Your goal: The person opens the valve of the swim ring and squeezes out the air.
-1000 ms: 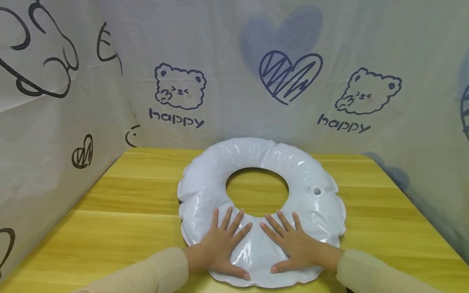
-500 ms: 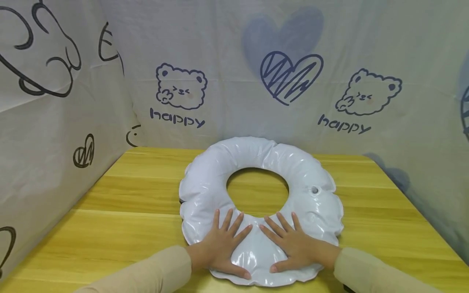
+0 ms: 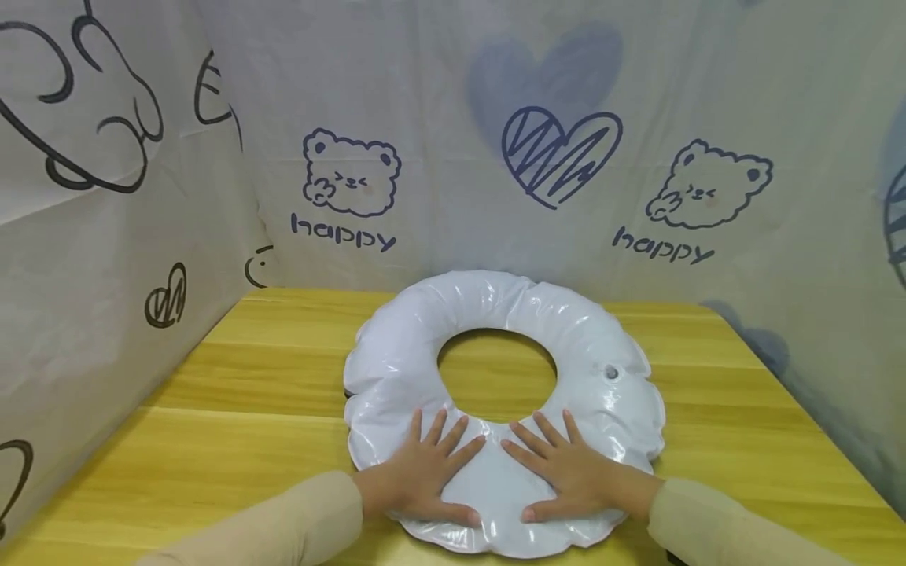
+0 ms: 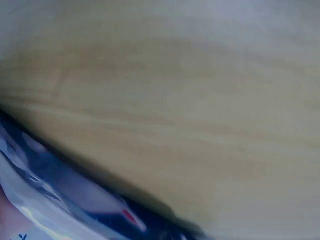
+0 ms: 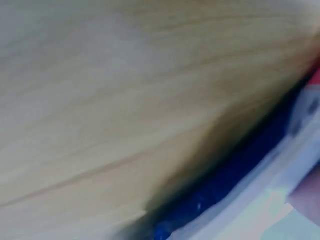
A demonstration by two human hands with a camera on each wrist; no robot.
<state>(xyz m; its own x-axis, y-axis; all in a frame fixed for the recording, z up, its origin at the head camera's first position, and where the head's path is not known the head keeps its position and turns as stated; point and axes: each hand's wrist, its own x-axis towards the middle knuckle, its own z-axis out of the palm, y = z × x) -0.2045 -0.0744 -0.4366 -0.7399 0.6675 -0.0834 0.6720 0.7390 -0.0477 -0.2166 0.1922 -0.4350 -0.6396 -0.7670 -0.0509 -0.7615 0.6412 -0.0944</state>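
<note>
A white inflatable swim ring point(image 3: 488, 299) lies on the wooden table, its valve point(image 3: 612, 373) on the right side. On its near left part my left hand point(image 3: 428, 475) rests flat with fingers spread. My right hand point(image 3: 576, 475) presses the near right part in the same way, fingers fanned toward the hole. Both thumbs point inward and stay apart. In the left wrist view the ring's edge point(image 4: 75, 190), with dark blue underside, crosses the lower left. The right wrist view has the dark blue underside point(image 5: 230, 170) at lower right, a bit of red above it.
The wooden table point(image 3: 212, 456) spreads out on both sides of the ring. Behind it hangs a pale cloth point(image 3: 453, 212) printed with bears, hearts and the word happy. Another cloth wall point(image 3: 85, 314) closes off the left side.
Both hands stay flat on the ring in nearly the same place. The ring's near edge and wrinkles shift slightly under them, and the whole head view tilts a little.
</note>
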